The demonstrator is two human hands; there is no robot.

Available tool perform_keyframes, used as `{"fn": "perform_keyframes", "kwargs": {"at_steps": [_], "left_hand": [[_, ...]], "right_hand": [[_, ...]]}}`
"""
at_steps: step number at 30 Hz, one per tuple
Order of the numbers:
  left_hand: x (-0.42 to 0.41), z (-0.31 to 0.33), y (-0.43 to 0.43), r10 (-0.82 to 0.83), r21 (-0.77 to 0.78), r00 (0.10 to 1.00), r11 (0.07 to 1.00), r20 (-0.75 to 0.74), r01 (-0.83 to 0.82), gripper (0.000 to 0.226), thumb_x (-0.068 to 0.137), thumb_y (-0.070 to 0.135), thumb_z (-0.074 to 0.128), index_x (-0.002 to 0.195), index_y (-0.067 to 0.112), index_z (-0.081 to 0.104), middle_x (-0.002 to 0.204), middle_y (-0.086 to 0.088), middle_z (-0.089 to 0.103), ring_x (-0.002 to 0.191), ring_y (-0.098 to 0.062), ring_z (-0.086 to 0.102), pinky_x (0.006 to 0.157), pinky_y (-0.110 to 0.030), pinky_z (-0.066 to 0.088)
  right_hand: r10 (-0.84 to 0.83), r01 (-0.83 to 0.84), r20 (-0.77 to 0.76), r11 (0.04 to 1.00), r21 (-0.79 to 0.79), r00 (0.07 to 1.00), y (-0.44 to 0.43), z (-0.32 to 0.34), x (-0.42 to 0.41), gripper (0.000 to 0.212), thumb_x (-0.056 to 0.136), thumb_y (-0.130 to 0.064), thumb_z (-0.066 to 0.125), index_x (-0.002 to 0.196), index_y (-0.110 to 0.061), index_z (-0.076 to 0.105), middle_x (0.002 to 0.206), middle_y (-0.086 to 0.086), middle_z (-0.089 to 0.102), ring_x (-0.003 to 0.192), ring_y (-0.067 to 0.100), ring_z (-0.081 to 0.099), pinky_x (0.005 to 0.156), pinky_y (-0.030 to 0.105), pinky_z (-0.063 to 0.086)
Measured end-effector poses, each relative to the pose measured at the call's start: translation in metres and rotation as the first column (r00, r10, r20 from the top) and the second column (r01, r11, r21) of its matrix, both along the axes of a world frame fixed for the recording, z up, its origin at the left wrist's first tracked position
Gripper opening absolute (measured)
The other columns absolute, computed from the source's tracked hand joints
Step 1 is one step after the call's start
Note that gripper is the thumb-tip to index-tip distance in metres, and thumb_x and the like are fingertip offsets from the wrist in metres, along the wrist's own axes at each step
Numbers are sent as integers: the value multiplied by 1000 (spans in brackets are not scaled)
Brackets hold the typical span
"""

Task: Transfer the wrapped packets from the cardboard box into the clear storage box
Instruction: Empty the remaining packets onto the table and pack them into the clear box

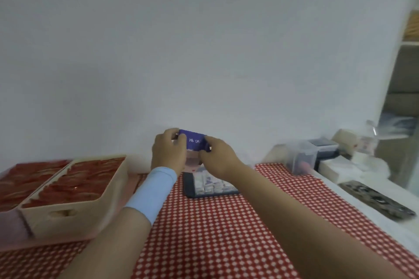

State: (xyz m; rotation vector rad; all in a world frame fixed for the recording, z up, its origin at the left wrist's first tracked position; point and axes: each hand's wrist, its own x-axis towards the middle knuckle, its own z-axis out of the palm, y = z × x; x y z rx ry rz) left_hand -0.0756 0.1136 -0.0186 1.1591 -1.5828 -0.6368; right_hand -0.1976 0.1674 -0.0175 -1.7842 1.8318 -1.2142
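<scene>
- Hands meet at the far middle of the table; the left hand curls round the left end of a purple box, and the right hand pinches its right end; both are clamped on it
- The purple box is held up off the table, close to the wall, its white-lettered face towards the camera; a paler part shows beneath the purple, too blurred to read
- A pale blue band wraps the left forearm, just behind the grip
- Straight below the grip, a dark tray lies on the cloth with white packets in rows inside it
- A cloth of red with white dots covers the table below and nearer than the grip
- Left of the grip, two cream crates sit side by side, filled with red pieces; the nearer one has a handle slot in its front wall
- Right of the grip, a clear box stands at the cloth's far edge, well apart from the hands; what it holds is too blurred to tell
- Beyond the cloth to the right, a white ledge carries a dark flat slab
- A plain pale wall fills the view behind and above the grip; a shelf stands at the far right
</scene>
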Motion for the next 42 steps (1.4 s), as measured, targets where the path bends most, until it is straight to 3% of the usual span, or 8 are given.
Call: {"fn": "perform_keyframes", "kwargs": {"at_steps": [6, 14, 17, 19, 24, 28, 34, 42], "left_hand": [[-58, 15, 56, -29, -106, 998, 994, 48, 34, 29, 94, 29, 51, 121, 22, 58, 123, -3, 53, 104, -23, 57, 92, -43, 53], [-152, 25, 122, -196, -148, 980, 969, 12, 196, 25, 96, 28, 54, 120, 21, 53, 119, -1, 52, 98, -17, 56, 79, -30, 55], [-207, 21, 154, -325, -112, 945, 939, 35, 326, 23, 96, 29, 54, 117, 23, 52, 120, -2, 53, 99, -19, 59, 83, -36, 58], [-244, 17, 178, -404, -87, 913, 909, 60, 408, 23, 95, 30, 53, 117, 22, 53, 119, -3, 54, 99, -20, 59, 85, -39, 58], [-341, -3, 247, -590, -33, 797, 801, 134, 598, 18, 92, 29, 52, 109, 23, 55, 115, -6, 60, 98, -25, 62, 88, -44, 56], [-415, -37, 309, -705, 56, 693, 706, 154, 706, 20, 91, 27, 53, 109, 20, 56, 116, -6, 60, 98, -25, 59, 90, -37, 52], [-496, -123, 394, -841, 262, 493, 539, 222, 801, 27, 90, 24, 52, 115, 15, 57, 123, -6, 53, 98, -22, 53, 93, -29, 43], [-542, -293, 448, -917, 642, 184, 381, 354, 665, 31, 92, 35, 50, 112, 13, 59, 123, -9, 56, 89, -23, 56, 73, -29, 40]], "right_hand": [[-92, 92, 4, 992, -92, 996, 62, 11, -58, 23, 92, -11, 50, 110, -14, 64, 94, 3, 69, 66, 9, 56, 53, 14, 40], [-280, 283, 43, 938, -202, 959, 142, 19, -144, 31, 99, -21, 50, 128, -17, 60, 115, 0, 67, 89, 15, 62, 61, 15, 43], [-409, 416, 78, 889, -193, 909, 183, 10, -194, 34, 100, -27, 49, 132, -19, 57, 121, 1, 64, 94, 18, 64, 70, 27, 54], [-476, 485, 98, 854, -186, 874, 214, 1, -224, 34, 102, -28, 48, 134, -19, 56, 122, 1, 63, 98, 17, 64, 68, 23, 52], [-680, 681, 73, 712, -172, 729, 301, -24, -301, 33, 100, -26, 49, 131, -18, 59, 120, 1, 64, 97, 15, 58, 66, 18, 42], [-796, 798, 62, 594, -103, 602, 372, -61, -360, 34, 99, -28, 48, 129, -19, 61, 120, 3, 65, 100, 18, 60, 80, 32, 46], [-900, 897, 27, 436, 74, 436, 466, -143, -419, 30, 98, -25, 48, 122, -17, 63, 114, 3, 66, 100, 22, 61, 84, 35, 48], [-936, 840, -4, 315, 443, 353, 529, -317, -452, 33, 98, -31, 46, 121, -17, 65, 115, 7, 67, 91, 23, 63, 54, 21, 43]]}}
